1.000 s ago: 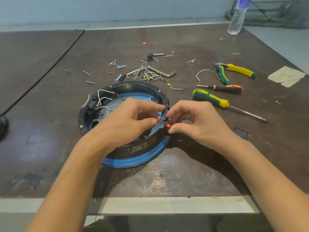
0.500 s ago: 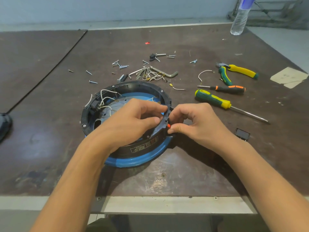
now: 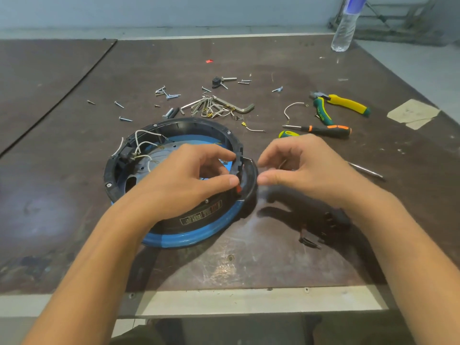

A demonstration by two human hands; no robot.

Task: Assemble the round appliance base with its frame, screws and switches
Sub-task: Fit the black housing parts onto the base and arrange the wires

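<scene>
The round appliance base (image 3: 199, 235) lies in the middle of the table, a blue outer ring with a black frame (image 3: 174, 123) seated in it and white wires (image 3: 142, 143) at its left inside. My left hand (image 3: 189, 175) reaches over the base and pinches the frame's right rim between thumb and fingers. Just below that thumb a small red switch (image 3: 238, 189) shows in the rim. My right hand (image 3: 298, 165) hovers just right of the base with loosely curled fingers, a small gap from the rim, holding nothing that I can see.
Loose screws (image 3: 169, 94) and hex keys (image 3: 216, 107) lie behind the base. Pliers (image 3: 341, 105) and two screwdrivers (image 3: 323, 129) are at the right rear. Small black parts (image 3: 333, 220) sit under my right forearm. A water bottle (image 3: 346, 23) stands at the far right corner.
My right hand has let go of the red switch and drawn back to the right, off the rim. My left hand keeps its grip on the frame.
</scene>
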